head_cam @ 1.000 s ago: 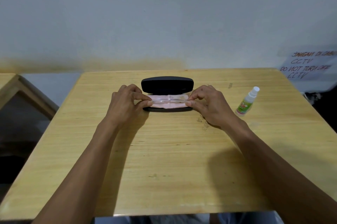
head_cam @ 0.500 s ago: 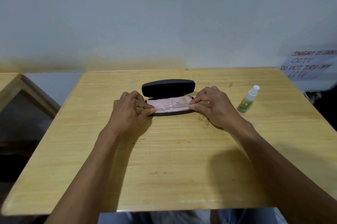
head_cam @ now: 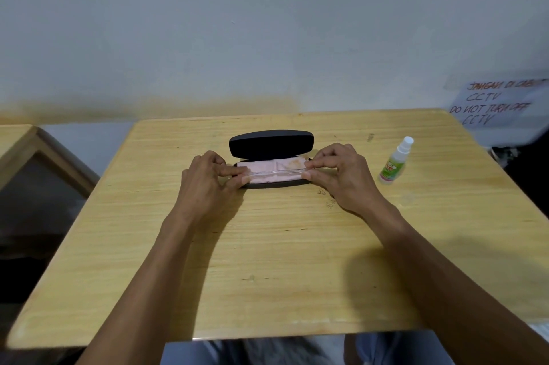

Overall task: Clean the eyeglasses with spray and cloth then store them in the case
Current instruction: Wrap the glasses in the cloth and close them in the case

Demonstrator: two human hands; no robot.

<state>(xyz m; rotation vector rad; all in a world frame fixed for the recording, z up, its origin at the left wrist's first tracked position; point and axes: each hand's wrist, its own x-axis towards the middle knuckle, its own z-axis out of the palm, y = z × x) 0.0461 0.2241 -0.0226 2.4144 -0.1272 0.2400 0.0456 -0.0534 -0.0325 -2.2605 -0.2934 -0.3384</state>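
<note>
Holding clear-framed folded eyeglasses (head_cam: 274,172) by both ends over open black hard-shell case (head_cam: 271,146) | change: barely any since a second ago, glasses sit slightly lower on pink folded cloth (head_cam: 271,170) inside, so storing looks nearly done | left hand (head_cam: 208,183), right hand (head_cam: 337,174): fingers pinched shut on frame ends, palms down | white spray bottle (head_cam: 396,161) stands apart at your right on wooden table (head_cam: 267,260).

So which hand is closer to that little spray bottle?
The right hand. It pinches the right end of the clear eyeglasses over the open case, with the spray bottle standing just beyond it; the left hand holds the far end.
</note>
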